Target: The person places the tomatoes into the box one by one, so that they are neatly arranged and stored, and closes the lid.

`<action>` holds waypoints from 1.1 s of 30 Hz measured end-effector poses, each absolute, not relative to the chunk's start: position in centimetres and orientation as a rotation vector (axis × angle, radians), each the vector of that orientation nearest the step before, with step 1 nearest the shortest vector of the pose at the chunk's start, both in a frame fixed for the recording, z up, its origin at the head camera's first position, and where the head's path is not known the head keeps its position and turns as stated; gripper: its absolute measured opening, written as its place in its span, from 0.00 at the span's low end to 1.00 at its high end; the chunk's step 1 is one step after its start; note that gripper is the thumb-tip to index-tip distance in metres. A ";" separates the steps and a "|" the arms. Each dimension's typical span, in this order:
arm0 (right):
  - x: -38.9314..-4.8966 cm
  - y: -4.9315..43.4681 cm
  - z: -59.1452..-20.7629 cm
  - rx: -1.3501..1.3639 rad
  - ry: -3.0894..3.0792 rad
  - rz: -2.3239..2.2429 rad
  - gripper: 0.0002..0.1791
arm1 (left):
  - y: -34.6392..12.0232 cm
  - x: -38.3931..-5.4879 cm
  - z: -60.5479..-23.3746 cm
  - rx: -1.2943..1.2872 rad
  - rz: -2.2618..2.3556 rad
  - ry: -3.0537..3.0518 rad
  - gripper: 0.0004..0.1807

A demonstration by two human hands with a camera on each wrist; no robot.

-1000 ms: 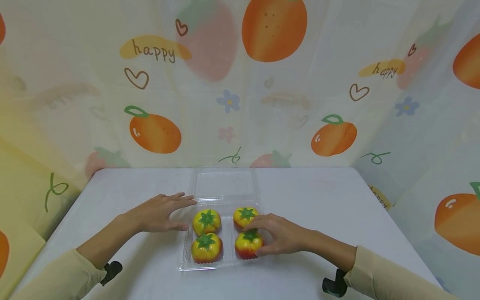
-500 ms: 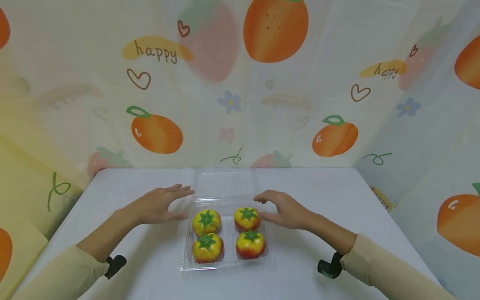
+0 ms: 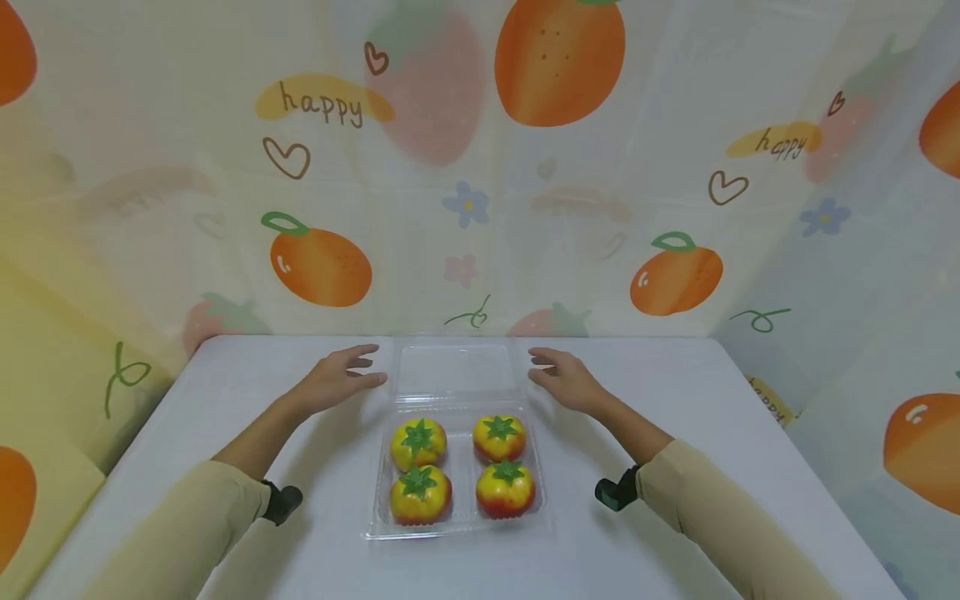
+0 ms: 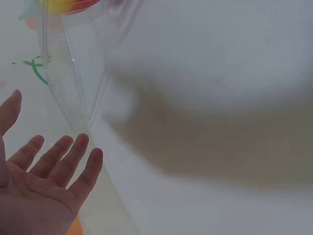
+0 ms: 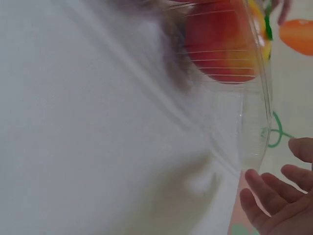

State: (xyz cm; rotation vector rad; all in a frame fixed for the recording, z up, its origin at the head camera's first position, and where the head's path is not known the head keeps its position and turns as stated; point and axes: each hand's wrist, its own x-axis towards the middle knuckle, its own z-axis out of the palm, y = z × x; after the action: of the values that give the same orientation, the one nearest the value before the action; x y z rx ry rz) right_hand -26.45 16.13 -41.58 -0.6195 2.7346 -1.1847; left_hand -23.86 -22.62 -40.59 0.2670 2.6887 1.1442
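Observation:
A clear plastic clamshell box [image 3: 462, 508] lies on the table with its lid [image 3: 453, 371] folded back flat toward the wall. Inside sit yellow-red persimmon-like fruits with green leafy tops: a back left fruit [image 3: 418, 442], a front left fruit [image 3: 421, 497], a back right fruit [image 3: 499, 442] and a front right fruit [image 3: 506, 493]. My left hand [image 3: 333, 382] hovers just left of the lid, fingers spread and holding nothing. On the lid's other side is my right hand [image 3: 568, 381], its fingers loosely extended toward the edge. Both wrist views show bare palms near the clear plastic.
A white tabletop [image 3: 247, 375] carries the box near its middle. Behind it hangs a cloth backdrop [image 3: 570, 167] printed with oranges, strawberries and hearts, which also encloses both sides. Each wrist wears a black camera, such as the right wrist camera [image 3: 617, 492].
My right hand has left the front right fruit and moved back beside the lid. The left hand has also shifted farther back, level with the lid. Box and fruits stay put.

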 end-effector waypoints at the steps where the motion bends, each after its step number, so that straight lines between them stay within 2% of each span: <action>1: -26.7 16.0 -41.6 -0.584 2.707 -1.207 0.26 | -22.5 -24.0 -40.7 0.235 1.194 2.645 0.40; 7: -27.4 15.4 -42.3 -0.419 2.578 -1.335 0.28 | -21.5 -24.5 -41.2 0.154 1.460 2.427 0.38; 18: -27.7 14.7 -43.1 -0.406 2.644 -1.371 0.27 | -21.4 -24.8 -42.3 0.085 1.648 2.370 0.40; 33: -27.6 14.8 -42.7 -0.454 2.652 -1.408 0.27 | -20.7 -24.2 -41.8 0.087 1.683 2.433 0.38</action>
State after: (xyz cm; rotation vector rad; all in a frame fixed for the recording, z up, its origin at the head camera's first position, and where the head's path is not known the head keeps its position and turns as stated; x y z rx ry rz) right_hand -27.57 14.75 -42.67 -0.4543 2.6517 -1.4075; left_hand -24.20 -20.68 -41.83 0.0872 2.4325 1.6832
